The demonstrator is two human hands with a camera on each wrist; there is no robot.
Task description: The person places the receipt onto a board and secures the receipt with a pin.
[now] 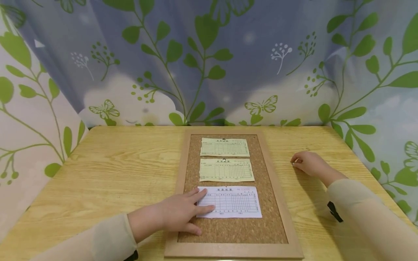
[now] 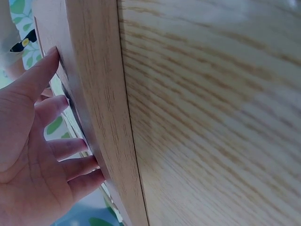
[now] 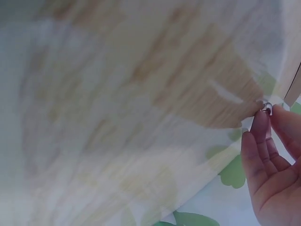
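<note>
My left hand (image 1: 179, 214) lies with its fingers spread over the left side of a white form slip (image 1: 233, 203), pressing it against the corkboard (image 1: 235, 232). In the left wrist view its thumb and fingertips touch the board beside the wooden frame (image 2: 94, 84). Two yellow-green form slips, an upper one (image 1: 225, 148) and a lower one (image 1: 225, 170), are on the board above the white slip, each with a silver pushpin at its top edge. To the right of the board, my right hand (image 1: 310, 165) pinches a small silver pushpin (image 3: 267, 108) between thumb and index finger, low over the table.
The framed board lies flat on a light wood-grain table (image 1: 107, 174). A curtain (image 1: 248, 72) with green leaves and butterflies stands along the table's back edge and at both sides.
</note>
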